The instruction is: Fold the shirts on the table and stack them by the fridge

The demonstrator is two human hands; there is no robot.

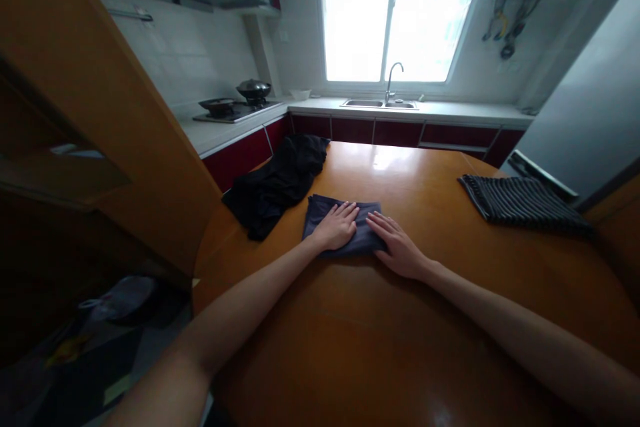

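Observation:
A dark blue-grey folded cloth (367,240), perhaps a garment, lies flat on the wooden table (320,333). Resting on its left half is my left hand (337,225), fingers stretched out and palm down. My right hand (397,243) lies at the cloth's right edge, fingertips on the fabric, thumb by the near right corner. Neither hand grips the cloth. The parts of the cloth under my hands are hidden.
A crumpled black garment (280,180) lies at the table's left edge. To the right sits a folded black-and-grey striped cloth (523,200). Beyond the table are a stove with a lidded wok (254,88), a sink (364,103) and a counter (320,105).

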